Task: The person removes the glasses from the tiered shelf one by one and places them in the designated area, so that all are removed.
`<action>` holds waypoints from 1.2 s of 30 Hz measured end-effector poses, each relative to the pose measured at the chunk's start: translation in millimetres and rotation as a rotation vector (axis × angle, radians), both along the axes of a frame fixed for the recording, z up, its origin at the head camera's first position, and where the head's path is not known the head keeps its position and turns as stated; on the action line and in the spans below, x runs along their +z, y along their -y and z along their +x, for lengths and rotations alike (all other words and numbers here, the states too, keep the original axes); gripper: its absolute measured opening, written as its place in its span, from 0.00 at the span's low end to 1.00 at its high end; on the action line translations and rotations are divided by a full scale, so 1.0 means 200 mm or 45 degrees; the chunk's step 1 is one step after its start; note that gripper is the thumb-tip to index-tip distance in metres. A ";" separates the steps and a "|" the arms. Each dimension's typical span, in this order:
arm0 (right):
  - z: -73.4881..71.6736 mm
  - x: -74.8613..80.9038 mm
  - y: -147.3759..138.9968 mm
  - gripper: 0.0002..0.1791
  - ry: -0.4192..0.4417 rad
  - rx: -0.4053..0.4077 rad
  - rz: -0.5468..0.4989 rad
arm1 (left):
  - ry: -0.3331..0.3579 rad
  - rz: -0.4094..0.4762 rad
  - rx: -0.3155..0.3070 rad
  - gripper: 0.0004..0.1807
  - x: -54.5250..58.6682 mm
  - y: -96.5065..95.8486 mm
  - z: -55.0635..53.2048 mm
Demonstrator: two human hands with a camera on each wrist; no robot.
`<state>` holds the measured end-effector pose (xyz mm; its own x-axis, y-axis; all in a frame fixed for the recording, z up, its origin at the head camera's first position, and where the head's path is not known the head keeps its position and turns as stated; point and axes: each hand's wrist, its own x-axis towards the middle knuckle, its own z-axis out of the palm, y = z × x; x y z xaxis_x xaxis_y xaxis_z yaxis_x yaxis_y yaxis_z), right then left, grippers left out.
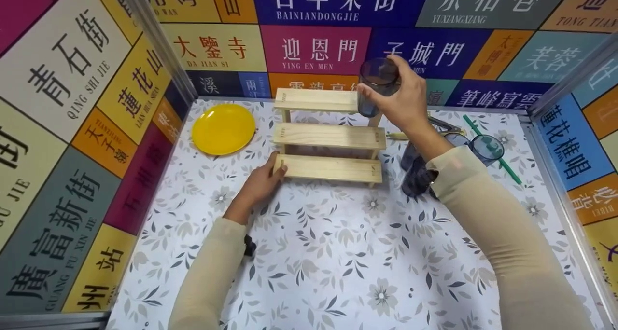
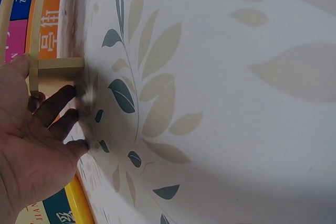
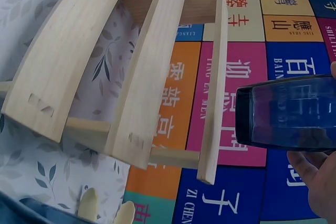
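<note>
A three-tier wooden shelf [image 1: 328, 168] stands on the patterned cloth in the middle of the head view. My left hand [image 1: 259, 181] holds the left end of its lowest board, thumb on top. In the left wrist view the other fingers [image 2: 60, 124] of that hand spread down toward the cloth. My right hand [image 1: 408, 98] grips a dark tinted drinking glass [image 1: 379, 72] above the right end of the top board. In the right wrist view, a gap shows between the glass [image 3: 286, 114] base and the top board [image 3: 214, 93].
A yellow plate [image 1: 223, 129] lies to the shelf's left. Right of it, partly behind my right forearm, are dark glasses [image 1: 414, 181], another tinted glass [image 1: 487, 148], a green straw [image 1: 512, 171] and metal tongs [image 1: 446, 125]. Printed panels [image 1: 314, 50] wall in the back and sides.
</note>
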<state>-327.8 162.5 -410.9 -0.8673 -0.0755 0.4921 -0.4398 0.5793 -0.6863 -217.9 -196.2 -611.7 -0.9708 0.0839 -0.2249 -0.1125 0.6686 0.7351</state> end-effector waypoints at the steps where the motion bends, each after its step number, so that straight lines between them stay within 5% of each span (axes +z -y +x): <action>1: 0.00 0.00 -0.02 0.48 0.005 0.000 0.002 | 0.003 0.002 0.000 0.45 0.00 0.00 0.00; 36: 0.23 -0.02 -0.48 0.43 0.047 -0.133 0.005 | 0.039 0.019 0.011 0.46 0.00 0.00 0.01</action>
<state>-281.2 259.2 -414.6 -0.8881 0.0142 0.4595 -0.3515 0.6233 -0.6986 -216.8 -196.8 -611.0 -0.9641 0.0788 -0.2537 -0.1413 0.6564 0.7411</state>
